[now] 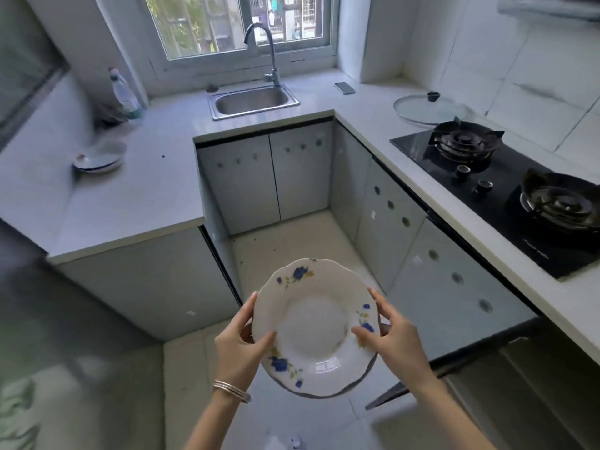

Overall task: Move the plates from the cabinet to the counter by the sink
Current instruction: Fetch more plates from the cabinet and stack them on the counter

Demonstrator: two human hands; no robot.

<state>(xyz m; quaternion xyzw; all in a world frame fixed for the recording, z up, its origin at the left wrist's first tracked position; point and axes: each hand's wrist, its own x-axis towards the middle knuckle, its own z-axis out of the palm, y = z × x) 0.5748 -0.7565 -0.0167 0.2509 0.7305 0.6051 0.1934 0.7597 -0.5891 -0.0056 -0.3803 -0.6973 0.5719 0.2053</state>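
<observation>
The plate (313, 329), white with blue flowers on a scalloped rim, is in mid-air above the floor, clear of the counter (156, 190) and facing up toward the person. Both hands grasp it. The left hand (238, 349) grips the left rim, thumb on the face and fingers curled behind. The right hand (394, 339) grips the right rim in the same way. Thin bangles (231, 390) sit on the left wrist.

A stack of plates (97, 159) rests on the left arm of the counter, near its wall edge, well apart from the sink (253, 100); the number in the stack cannot be told. The sink is set into the counter's back run below the window, with the tap (264, 50) behind it. A bottle (125, 94) stands in the back left corner. A phone (344, 88) lies flat to the right of the sink, near the back edge. On the right arm a glass lid (428, 108) lies flat, just beside the hob (506, 190), whose two burners carry nothing. The cabinet doors (269, 180) under the sink are closed.
</observation>
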